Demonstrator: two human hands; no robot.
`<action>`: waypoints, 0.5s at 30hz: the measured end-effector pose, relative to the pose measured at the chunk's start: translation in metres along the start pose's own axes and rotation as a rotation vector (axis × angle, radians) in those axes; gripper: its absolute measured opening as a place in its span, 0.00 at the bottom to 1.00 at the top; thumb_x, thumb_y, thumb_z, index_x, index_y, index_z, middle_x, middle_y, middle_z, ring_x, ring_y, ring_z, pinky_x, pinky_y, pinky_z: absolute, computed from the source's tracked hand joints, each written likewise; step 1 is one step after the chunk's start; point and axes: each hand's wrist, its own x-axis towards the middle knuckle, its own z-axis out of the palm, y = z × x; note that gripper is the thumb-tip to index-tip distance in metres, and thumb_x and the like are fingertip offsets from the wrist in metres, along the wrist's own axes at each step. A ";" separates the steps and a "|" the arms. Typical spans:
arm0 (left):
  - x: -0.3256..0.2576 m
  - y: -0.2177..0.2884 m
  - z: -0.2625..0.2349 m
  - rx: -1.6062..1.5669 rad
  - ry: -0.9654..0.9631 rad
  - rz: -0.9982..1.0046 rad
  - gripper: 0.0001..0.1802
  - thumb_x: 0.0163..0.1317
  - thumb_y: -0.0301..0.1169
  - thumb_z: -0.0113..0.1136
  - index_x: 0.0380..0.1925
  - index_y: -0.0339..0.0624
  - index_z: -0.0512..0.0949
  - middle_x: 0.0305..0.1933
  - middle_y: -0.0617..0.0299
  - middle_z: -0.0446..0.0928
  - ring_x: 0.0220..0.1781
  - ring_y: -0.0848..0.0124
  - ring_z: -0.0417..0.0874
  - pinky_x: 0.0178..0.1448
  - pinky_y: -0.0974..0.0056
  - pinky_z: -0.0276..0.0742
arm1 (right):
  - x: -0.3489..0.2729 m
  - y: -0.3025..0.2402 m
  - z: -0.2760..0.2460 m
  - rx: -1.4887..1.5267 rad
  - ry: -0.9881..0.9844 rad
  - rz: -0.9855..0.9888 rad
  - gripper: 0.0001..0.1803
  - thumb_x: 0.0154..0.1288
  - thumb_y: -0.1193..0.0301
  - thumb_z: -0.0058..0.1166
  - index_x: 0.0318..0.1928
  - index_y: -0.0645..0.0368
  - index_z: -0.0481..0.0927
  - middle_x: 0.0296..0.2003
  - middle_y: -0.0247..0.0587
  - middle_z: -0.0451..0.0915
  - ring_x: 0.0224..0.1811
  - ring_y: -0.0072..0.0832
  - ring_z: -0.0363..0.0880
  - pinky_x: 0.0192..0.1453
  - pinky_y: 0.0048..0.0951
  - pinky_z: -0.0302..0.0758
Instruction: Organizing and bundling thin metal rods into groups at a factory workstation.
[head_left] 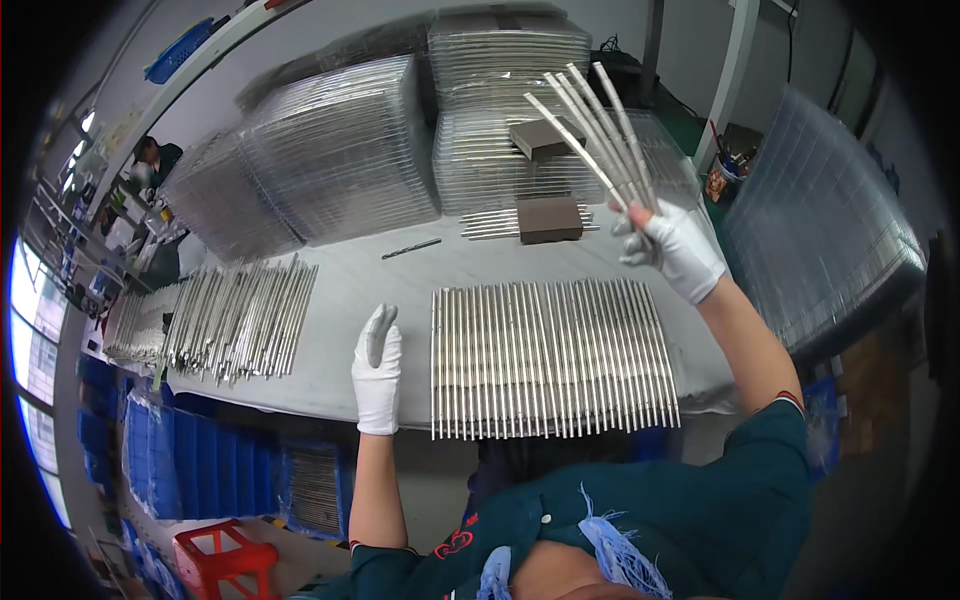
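We are holding a fanned bunch of slim metal rods [590, 130] raised and tilted, while a flat row of matching rods [550, 358] is lying side by side below.

A factory workshop: stacked clear trays [345, 150] and rows of metal rods [550, 360] cover the workbench [370, 275].

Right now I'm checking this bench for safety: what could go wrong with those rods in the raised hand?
The right hand holds a fanned bunch of rods only at their lower ends, so one could slip out and fall on the neat row below, knocking it askew. That row overhangs the table edge near the left hand, so a bump might tip rods off.
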 end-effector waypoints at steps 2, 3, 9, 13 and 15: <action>-0.002 -0.017 0.000 -0.027 0.052 -0.057 0.20 0.65 0.28 0.49 0.56 0.32 0.65 0.53 0.53 0.72 0.56 0.70 0.73 0.61 0.68 0.66 | 0.042 -0.003 -0.052 -0.143 0.228 -0.103 0.15 0.67 0.65 0.46 0.48 0.63 0.71 0.33 0.34 0.78 0.28 0.17 0.76 0.36 0.21 0.80; -0.002 -0.020 0.001 -0.057 0.094 -0.108 0.18 0.66 0.28 0.48 0.54 0.32 0.67 0.52 0.53 0.73 0.54 0.70 0.73 0.60 0.67 0.66 | 0.062 -0.005 -0.084 -0.211 0.335 -0.116 0.13 0.67 0.67 0.45 0.47 0.63 0.71 0.34 0.34 0.78 0.29 0.17 0.77 0.36 0.22 0.81; -0.001 -0.016 0.002 -0.039 0.119 -0.141 0.16 0.66 0.28 0.48 0.52 0.32 0.69 0.48 0.53 0.75 0.51 0.71 0.75 0.59 0.68 0.67 | 0.131 -0.011 -0.174 -0.128 0.586 0.118 0.09 0.67 0.73 0.42 0.44 0.60 0.72 0.38 0.37 0.78 0.35 0.23 0.79 0.35 0.26 0.82; -0.003 -0.015 0.002 -0.049 0.141 -0.150 0.16 0.66 0.28 0.48 0.52 0.32 0.69 0.47 0.53 0.76 0.51 0.70 0.75 0.59 0.67 0.68 | 0.150 -0.013 -0.177 -0.200 0.619 0.205 0.09 0.66 0.75 0.42 0.45 0.58 0.72 0.39 0.37 0.78 0.35 0.25 0.80 0.35 0.28 0.83; -0.003 -0.015 0.004 -0.052 0.145 -0.149 0.17 0.66 0.28 0.48 0.52 0.32 0.69 0.47 0.53 0.76 0.51 0.70 0.75 0.59 0.68 0.67 | 0.161 -0.013 -0.181 -0.231 0.606 0.216 0.08 0.66 0.74 0.43 0.44 0.59 0.72 0.36 0.37 0.78 0.33 0.25 0.80 0.34 0.28 0.83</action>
